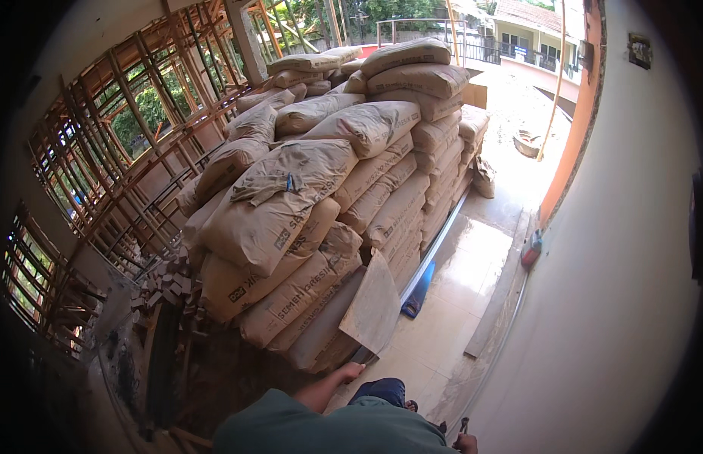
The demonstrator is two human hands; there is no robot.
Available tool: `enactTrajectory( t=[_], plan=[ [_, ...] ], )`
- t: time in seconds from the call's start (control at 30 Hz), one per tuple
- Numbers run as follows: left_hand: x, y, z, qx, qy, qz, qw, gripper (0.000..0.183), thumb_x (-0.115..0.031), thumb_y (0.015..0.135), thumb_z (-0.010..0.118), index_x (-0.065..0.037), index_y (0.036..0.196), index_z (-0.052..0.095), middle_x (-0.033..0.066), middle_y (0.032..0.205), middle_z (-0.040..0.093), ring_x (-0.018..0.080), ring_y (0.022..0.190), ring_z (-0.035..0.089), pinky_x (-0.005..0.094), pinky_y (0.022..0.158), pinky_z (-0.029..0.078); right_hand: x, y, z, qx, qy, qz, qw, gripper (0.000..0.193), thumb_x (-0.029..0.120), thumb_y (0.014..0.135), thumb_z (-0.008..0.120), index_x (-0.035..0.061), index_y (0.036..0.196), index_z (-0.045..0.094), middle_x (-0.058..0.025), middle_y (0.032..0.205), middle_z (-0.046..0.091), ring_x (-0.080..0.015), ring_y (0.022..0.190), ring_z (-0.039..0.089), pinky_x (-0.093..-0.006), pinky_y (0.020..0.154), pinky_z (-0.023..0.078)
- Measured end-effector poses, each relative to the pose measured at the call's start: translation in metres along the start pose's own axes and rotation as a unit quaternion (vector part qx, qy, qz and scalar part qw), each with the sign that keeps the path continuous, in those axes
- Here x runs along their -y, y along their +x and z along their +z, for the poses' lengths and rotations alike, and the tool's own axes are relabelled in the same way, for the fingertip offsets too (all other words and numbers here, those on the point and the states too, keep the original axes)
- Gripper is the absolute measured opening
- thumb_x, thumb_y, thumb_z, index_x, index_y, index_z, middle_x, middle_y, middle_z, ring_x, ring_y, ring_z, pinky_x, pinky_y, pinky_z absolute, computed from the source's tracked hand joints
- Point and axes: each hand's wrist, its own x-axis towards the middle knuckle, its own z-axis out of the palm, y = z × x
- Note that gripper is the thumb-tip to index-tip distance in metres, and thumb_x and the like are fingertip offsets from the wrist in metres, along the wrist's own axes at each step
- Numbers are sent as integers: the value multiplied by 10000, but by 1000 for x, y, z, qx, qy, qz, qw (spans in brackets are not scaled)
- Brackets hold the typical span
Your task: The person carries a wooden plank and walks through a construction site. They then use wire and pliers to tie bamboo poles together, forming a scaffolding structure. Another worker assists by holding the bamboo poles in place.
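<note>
My left hand is closed at the near end of a long silver metal bar, which lies on the floor along the foot of the stacked sacks. A thin grey-brown square board leans on the sacks just beyond that hand and hides part of the bar. Low at the right, beside the wall, my right hand is wrapped around a small dark hand tool; its exact kind is unclear. My green-clothed body covers much of the lower middle.
A tall pile of brown paper cement sacks fills the middle. Beside the bar lies a flat blue object. Broken bricks are heaped at left. A plank and a red container line the right wall.
</note>
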Motion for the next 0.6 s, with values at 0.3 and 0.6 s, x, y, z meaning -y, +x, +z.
enactTrajectory(
  t=[0.3,0.6],
  plan=[
    [-176,165,5,21,-93,-126,987,431,-479,1019,453,-127,782,527,32,593,434,180,436,376,384,426,291,405,238,-169,-109,10,-157,982,286,229,973,566,9,790,549,-137,643,603,-271,526,650,-424,484,553],
    [-704,396,-51,-22,-45,115,992,442,-456,1003,485,-132,707,432,-7,499,316,147,362,278,368,361,211,528,362,-248,16,-89,-76,993,300,246,967,553,-6,837,648,-195,719,644,-303,616,685,-485,576,575]
  ],
)
